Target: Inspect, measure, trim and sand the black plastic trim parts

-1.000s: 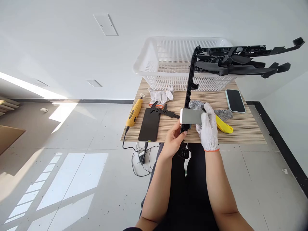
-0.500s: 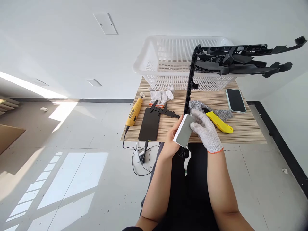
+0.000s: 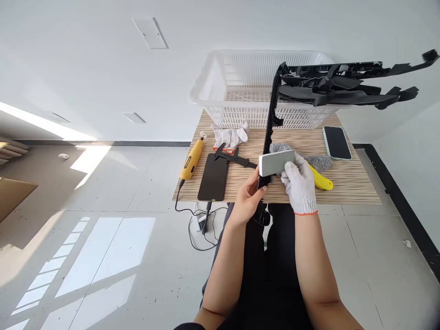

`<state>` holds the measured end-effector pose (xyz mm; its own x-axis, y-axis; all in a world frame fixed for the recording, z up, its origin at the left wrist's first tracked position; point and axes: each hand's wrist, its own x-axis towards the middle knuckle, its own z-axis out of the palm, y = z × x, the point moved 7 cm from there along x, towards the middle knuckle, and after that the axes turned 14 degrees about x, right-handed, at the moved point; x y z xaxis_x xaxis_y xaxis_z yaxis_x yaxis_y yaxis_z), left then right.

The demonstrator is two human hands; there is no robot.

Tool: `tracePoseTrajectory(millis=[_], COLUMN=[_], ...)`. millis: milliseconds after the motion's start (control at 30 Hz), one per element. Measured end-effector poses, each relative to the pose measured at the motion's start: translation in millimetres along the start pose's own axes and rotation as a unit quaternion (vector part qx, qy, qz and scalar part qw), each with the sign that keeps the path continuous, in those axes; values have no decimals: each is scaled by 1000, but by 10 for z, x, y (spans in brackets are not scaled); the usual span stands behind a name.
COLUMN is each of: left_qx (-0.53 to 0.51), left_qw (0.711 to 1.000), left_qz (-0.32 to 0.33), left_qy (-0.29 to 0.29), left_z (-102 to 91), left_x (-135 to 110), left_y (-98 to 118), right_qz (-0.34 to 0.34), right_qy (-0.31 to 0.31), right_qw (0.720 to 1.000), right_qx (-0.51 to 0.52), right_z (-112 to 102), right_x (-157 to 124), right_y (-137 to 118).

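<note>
My bare left hand (image 3: 248, 198) is closed round the lower part of a long black plastic trim piece (image 3: 273, 107), which runs from my lap up over the table to the basket's rim. In a white knit glove with an orange cuff, my right hand (image 3: 301, 185) grips a flat grey block with white edges (image 3: 277, 162). The block lies crosswise over the trim piece, just above my left hand; whether they touch I cannot tell. Behind my right hand are a grey knit glove (image 3: 319, 162) and a yellow utility knife (image 3: 323, 182), partly hidden.
A white plastic basket (image 3: 237, 106) at the back carries several black trim pieces (image 3: 343, 94) jutting right. On the table (image 3: 350, 188) lie a phone (image 3: 337, 143), black caliper (image 3: 233, 158), white glove (image 3: 230, 137), dark tablet-like device (image 3: 213, 178) and yellow rotary tool (image 3: 192, 160), with cables hanging down.
My right hand has turned the block from steeply tilted to nearly level and raised it, now gripping its right end. My left fingers now show wrapped round the trim piece.
</note>
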<state>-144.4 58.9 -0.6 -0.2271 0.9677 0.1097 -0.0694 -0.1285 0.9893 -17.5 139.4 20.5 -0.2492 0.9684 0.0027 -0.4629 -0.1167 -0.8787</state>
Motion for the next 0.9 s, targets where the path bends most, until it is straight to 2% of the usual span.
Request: tracePoseTrajectory(millis=[100,267,400,567,700,833,900], left_qx=[4,5,6,6,7,13,10], left_qw=[1000,1000,999,1000,999,1000,1000], left_qz=[-1,-8,-30,-11,-36,-10,-10], left_qy=[2,-7,9,-11,9,-1,5], left_z=[-2,16,-7,18,-8,15,4], left_x=[-2,-10,-8,-2,-9,-9,-11], left_y=[17,28,-15,30,8,52,36], right_qz=[37,-1,41,-22,38,-25,-29], right_qy=[-42,-6,-35,12,-26,23,27], right_qw=[998,1000,997,999,996,998,997], right_qx=[-24,-29,-64,-28,-75,-59,-68], right_z=[54,-17,11,-35,25,-4,3], right_x=[11,12,-2,-5,-16,-11,-13], right_y=[36,-14,54,-23,55,-52,-55])
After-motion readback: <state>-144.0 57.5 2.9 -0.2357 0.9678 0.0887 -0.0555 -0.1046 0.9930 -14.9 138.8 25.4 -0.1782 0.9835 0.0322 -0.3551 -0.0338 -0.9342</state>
